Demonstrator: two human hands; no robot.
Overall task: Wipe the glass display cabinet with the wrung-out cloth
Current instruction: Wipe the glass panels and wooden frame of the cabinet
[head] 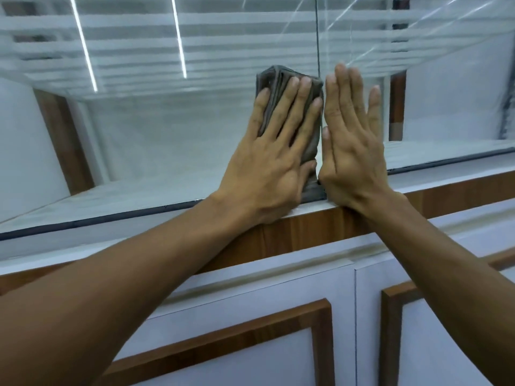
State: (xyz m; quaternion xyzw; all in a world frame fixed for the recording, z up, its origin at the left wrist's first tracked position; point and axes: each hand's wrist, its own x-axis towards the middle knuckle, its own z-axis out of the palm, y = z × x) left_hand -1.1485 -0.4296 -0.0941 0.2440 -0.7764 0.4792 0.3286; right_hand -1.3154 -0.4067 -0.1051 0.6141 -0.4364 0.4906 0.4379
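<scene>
A folded grey cloth [289, 107] lies flat against the glass [167, 135] at frame centre, just left of the vertical pane seam. The left hand [276, 151] presses it, fingers straight and spread. The right hand [354, 143] lies beside it, open-palmed on bare glass, holding nothing. White doors [250, 316] fill the lower frame.

The left hand [274, 151] presses a folded grey cloth [281, 79] flat against the glass panel [167, 135], fingers extended. The right hand [352, 143] lies flat on the adjacent pane, just beside the vertical seam [317, 37].
</scene>
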